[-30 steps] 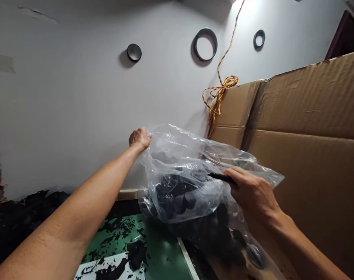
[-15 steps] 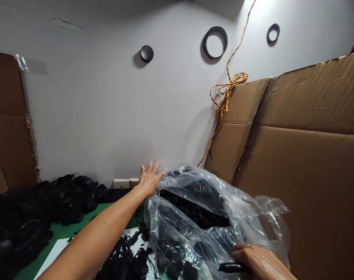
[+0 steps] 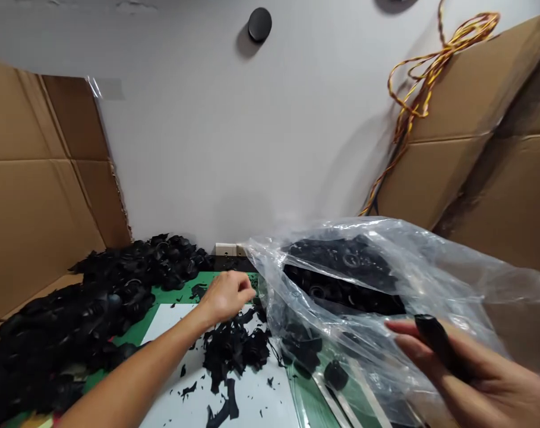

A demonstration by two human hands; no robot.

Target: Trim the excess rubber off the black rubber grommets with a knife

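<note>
A clear plastic bag (image 3: 354, 324) lies open at right, black parts (image 3: 341, 261) inside. The left hand (image 3: 227, 295) has just left the bag's edge, freeing that side; its curled fingers, contents unclear, hover by black scraps (image 3: 234, 351) on a white sheet (image 3: 265, 401). The right hand's (image 3: 488, 374) fingers clasp a black rod (image 3: 441, 348). Loose film partly covers the parts. Further left: a black heap (image 3: 140, 267), cardboard (image 3: 29, 202).

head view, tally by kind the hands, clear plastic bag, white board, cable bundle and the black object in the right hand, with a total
Hands: 2 (left hand, right hand)
Clear plastic bag: 1
White board: 1
Cable bundle: 1
Black object: 1
Total: 6
</note>
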